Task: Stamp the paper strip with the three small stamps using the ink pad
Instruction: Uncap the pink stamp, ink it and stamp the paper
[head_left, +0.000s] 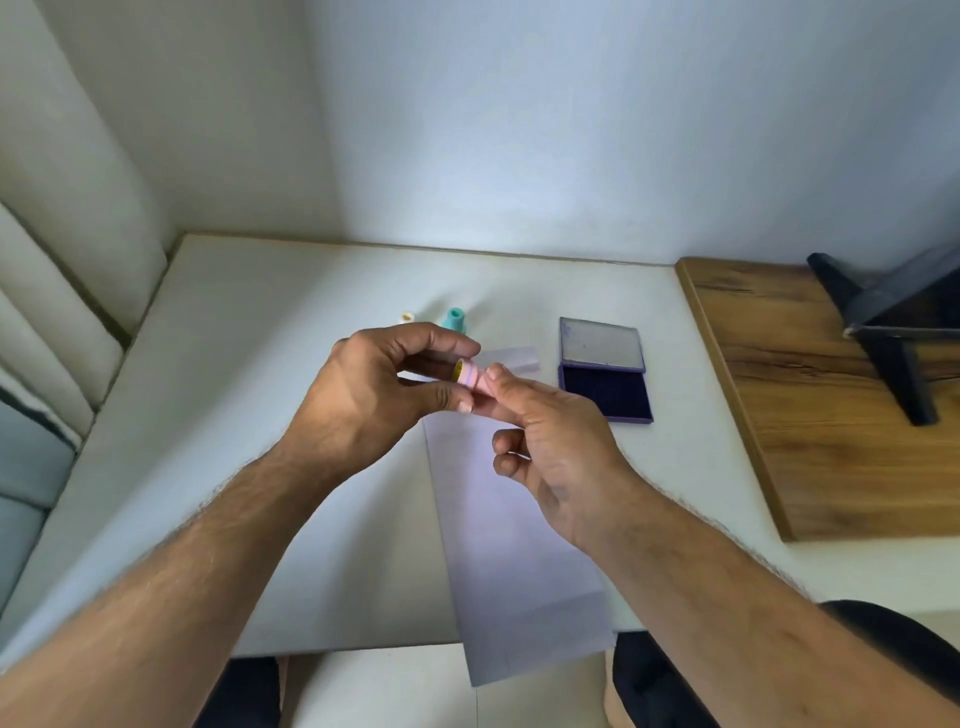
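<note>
Above the paper strip (498, 499) on the desk (291, 291), both hands' grips pinch the pink stamp (471, 378): left hand (363, 400), right hand (550, 441). Best to turn its face down squarely before pressing onto the open ink pad (605, 391).

Head camera, one wide-angle view, looking forward and down over my white table (270, 519).

I see from above the table's near edge, close enough that both my forearms fill the lower frame. The view faces the wall beyond the table's far edge. The table's left edge and far corner fall inside the frame, and its right side runs out of frame past a wooden board (831, 415). No second view shares this scene.
</note>
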